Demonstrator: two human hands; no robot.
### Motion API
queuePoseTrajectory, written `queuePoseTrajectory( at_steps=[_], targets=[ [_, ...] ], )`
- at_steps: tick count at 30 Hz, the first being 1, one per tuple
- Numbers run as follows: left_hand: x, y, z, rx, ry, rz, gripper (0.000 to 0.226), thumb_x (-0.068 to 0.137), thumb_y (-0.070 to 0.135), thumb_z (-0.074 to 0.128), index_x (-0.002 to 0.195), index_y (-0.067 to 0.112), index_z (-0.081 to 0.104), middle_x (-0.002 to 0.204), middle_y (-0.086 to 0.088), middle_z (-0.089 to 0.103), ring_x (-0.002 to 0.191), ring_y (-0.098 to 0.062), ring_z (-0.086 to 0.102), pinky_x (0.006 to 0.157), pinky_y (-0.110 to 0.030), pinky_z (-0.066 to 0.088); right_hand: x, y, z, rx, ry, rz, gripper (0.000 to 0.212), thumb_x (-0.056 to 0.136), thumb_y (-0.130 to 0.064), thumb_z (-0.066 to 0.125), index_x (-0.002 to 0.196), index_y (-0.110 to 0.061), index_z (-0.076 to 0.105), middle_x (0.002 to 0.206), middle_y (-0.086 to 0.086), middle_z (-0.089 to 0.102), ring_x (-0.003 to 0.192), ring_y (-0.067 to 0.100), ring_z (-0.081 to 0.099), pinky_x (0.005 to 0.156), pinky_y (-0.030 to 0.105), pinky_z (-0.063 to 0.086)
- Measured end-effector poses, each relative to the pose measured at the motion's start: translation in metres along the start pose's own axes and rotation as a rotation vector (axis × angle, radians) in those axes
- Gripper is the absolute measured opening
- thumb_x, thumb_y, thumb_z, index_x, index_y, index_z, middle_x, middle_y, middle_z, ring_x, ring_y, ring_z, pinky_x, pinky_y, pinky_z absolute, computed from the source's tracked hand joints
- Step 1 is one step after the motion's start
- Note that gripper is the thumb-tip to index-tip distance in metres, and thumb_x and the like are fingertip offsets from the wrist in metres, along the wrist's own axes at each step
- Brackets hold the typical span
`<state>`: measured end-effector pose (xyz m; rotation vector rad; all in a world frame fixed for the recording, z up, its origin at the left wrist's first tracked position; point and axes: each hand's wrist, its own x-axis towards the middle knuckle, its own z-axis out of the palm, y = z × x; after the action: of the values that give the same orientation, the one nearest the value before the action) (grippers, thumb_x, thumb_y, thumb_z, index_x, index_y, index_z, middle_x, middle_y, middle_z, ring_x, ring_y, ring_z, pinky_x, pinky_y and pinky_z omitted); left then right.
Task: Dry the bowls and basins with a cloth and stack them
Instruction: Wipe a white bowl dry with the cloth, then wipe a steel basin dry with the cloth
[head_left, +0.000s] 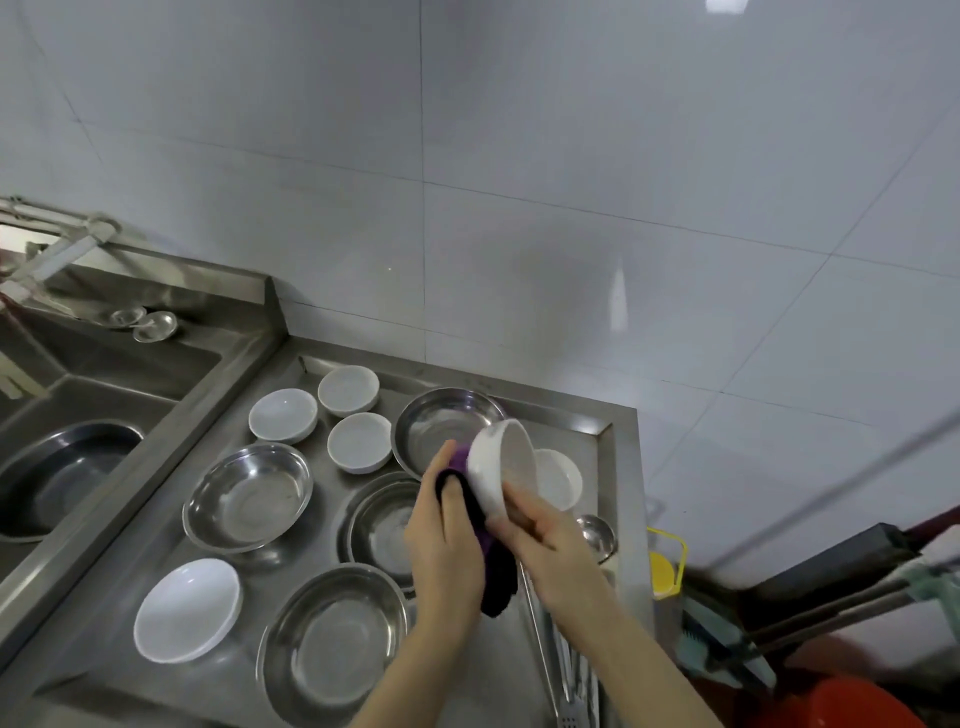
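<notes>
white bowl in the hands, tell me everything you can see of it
The white bowl looks like glazed ceramic or melamine, small, round and deep, plain. It is held tipped on its side above the steel counter, opening facing right. The right hand grips its lower rim; the left hand presses a purple cloth against its outer wall.

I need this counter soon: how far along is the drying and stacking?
Early. Only two steel basins look nested. The right hand holds a white bowl while the left hand presses the purple cloth against it. The other bowls and basins lie singly on the counter.
</notes>
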<state>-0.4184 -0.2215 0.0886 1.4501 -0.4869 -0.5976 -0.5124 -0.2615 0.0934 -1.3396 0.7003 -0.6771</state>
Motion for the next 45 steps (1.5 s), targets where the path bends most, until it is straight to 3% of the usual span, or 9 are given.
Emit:
queuePoseTrajectory(
  at_steps=[5, 9, 20, 24, 27, 35, 39, 42, 45],
  targets=[
    [0.023, -0.029, -0.036, -0.047, 0.013, -0.144, 0.034, 0.102, 0.012, 0.039, 0.113, 0.026, 0.068, 0.108, 0.014, 0.071, 0.109, -0.005, 0.062, 0.097, -0.027, 0.046, 0.002, 0.031, 0.006, -0.380, -0.095, 0.012, 0.041, 0.092, -0.001, 0.062, 0.126, -0.023, 0.065, 0.113, -0.015, 0.073, 0.109, 0.002, 0.065, 0.090, 0.015, 0.047],
    [0.036, -0.056, -0.063, -0.050, 0.006, -0.265, 0.033, 0.102, 0.015, 0.038, 0.114, 0.021, 0.068, 0.111, 0.005, 0.071, 0.109, -0.013, 0.064, 0.098, -0.035, 0.047, 0.004, 0.061, 0.010, -0.616, 0.078, 0.001, 0.028, 0.091, -0.005, 0.063, 0.114, -0.019, 0.071, 0.087, -0.038, 0.064, 0.090, -0.015, 0.060, 0.079, 0.005, 0.041],
    [0.048, -0.062, -0.102, -0.419, 0.010, -0.753, 0.038, 0.101, 0.039, 0.040, 0.103, 0.014, 0.069, 0.096, -0.008, 0.075, 0.083, -0.023, 0.070, 0.074, -0.038, 0.052, -0.039, 0.144, 0.014, -0.902, 0.202, 0.192, 0.035, 0.096, -0.016, 0.055, 0.128, -0.029, 0.063, 0.100, 0.003, 0.070, 0.093, 0.018, 0.065, 0.082, 0.029, 0.049],
    [0.038, -0.054, -0.108, -0.456, -0.032, -0.749, 0.041, 0.103, 0.038, 0.038, 0.110, 0.009, 0.065, 0.105, -0.012, 0.073, 0.083, -0.021, 0.073, 0.070, -0.036, 0.054, -0.058, 0.161, 0.014, -1.024, 0.128, 0.225, 0.037, 0.097, -0.015, 0.052, 0.129, -0.032, 0.063, 0.094, 0.007, 0.063, 0.092, 0.025, 0.061, 0.072, 0.022, 0.037],
    [0.025, -0.045, -0.116, -0.478, -0.021, -0.775, 0.040, 0.103, 0.036, 0.037, 0.111, 0.006, 0.063, 0.097, -0.011, 0.075, 0.079, -0.021, 0.073, 0.061, -0.031, 0.058, -0.071, 0.175, 0.019, -1.167, -0.053, 0.216, 0.043, 0.096, -0.011, 0.041, 0.131, -0.027, 0.061, 0.101, 0.014, 0.066, 0.095, 0.032, 0.061, 0.084, 0.034, 0.050],
    [-0.021, -0.046, -0.157, -0.354, -0.003, -0.673, 0.044, 0.103, 0.042, 0.036, 0.110, 0.010, 0.066, 0.109, -0.009, 0.073, 0.094, -0.020, 0.072, 0.075, -0.038, 0.052, -0.095, 0.208, 0.024, -1.306, -0.107, 0.222, 0.046, 0.086, -0.004, 0.053, 0.130, -0.017, 0.064, 0.109, 0.016, 0.068, 0.109, 0.036, 0.059, 0.089, 0.040, 0.050],
    [-0.043, -0.033, -0.180, -0.388, -0.011, -0.604, 0.046, 0.102, 0.044, 0.034, 0.113, 0.012, 0.065, 0.110, -0.009, 0.073, 0.098, -0.025, 0.070, 0.076, -0.041, 0.057, -0.109, 0.217, 0.021, -1.463, -0.109, 0.178, 0.048, 0.047, -0.011, 0.091, 0.092, -0.023, 0.078, 0.071, 0.005, 0.071, 0.070, 0.025, 0.068, 0.059, 0.034, 0.056],
    [-0.054, -0.018, -0.203, -0.417, -0.021, -0.508, 0.046, 0.104, 0.039, 0.030, 0.124, 0.009, 0.060, 0.117, -0.011, 0.070, 0.107, -0.025, 0.067, 0.085, -0.040, 0.058, -0.115, 0.224, 0.022, -1.476, -0.192, 0.186, 0.036, 0.084, -0.014, 0.055, 0.117, -0.018, 0.068, 0.097, 0.006, 0.074, 0.094, 0.030, 0.063, 0.084, 0.039, 0.050],
    [-0.062, -0.010, -0.223, -0.406, 0.012, -0.450, 0.041, 0.106, 0.032, 0.029, 0.125, 0.011, 0.058, 0.128, -0.014, 0.063, 0.111, -0.025, 0.065, 0.093, -0.038, 0.053, -0.117, 0.226, 0.027, -1.473, -0.134, 0.163, 0.033, 0.074, -0.007, 0.066, 0.106, -0.014, 0.071, 0.091, 0.004, 0.075, 0.084, 0.029, 0.065, 0.079, 0.039, 0.052]
  ],
)
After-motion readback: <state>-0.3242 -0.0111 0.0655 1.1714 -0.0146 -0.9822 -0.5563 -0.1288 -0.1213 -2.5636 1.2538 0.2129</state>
